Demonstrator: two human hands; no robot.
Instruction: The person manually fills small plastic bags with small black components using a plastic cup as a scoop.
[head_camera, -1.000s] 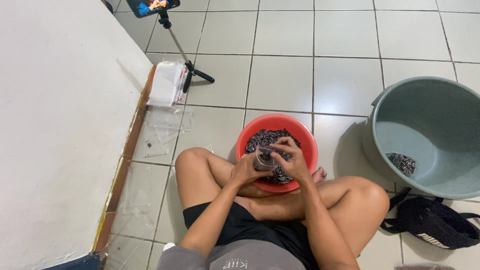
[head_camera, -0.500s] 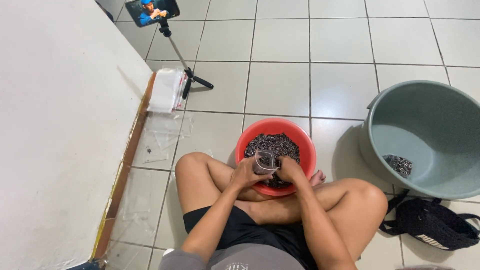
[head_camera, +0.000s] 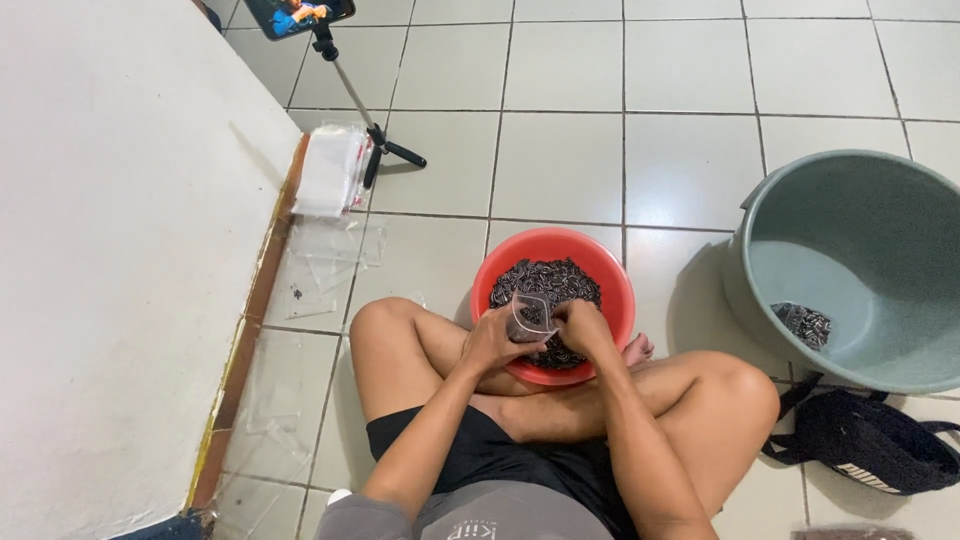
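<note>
Along the far left runs a white wall with a brown skirting strip, and on the tiled floor (head_camera: 560, 150) against it lies a stack of clear plastic bags (head_camera: 328, 170), flat and rectangular, with a few loose ones spread just below it. A phone on a small tripod (head_camera: 355, 90) stands beside the stack, its screen lit at the top edge of view.

The person sits cross-legged on the floor. The left hand (head_camera: 490, 342) is closed around the left side of a small clear plastic bag (head_camera: 530, 318), pinching it between thumb and fingers. The bag stands roughly upright, mouth upward, over the near rim of a red basin (head_camera: 610, 275) that rests on the floor just ahead of the crossed shins. The right hand (head_camera: 583, 328) is curled at the bag's right edge, touching it; I cannot tell whether it grips the plastic or holds something small from the basin. Both hands are equally close to the bag, one on each side.

The basin is filled with dark, striped seeds (head_camera: 545, 282), lying directly under and beyond the bag.

Further right, well apart, stands a large grey-green tub (head_camera: 850, 215) with a small packed bag of the same dark seeds (head_camera: 802, 324) on its bottom. A black bag (head_camera: 865, 445) lies by the right knee.
</note>
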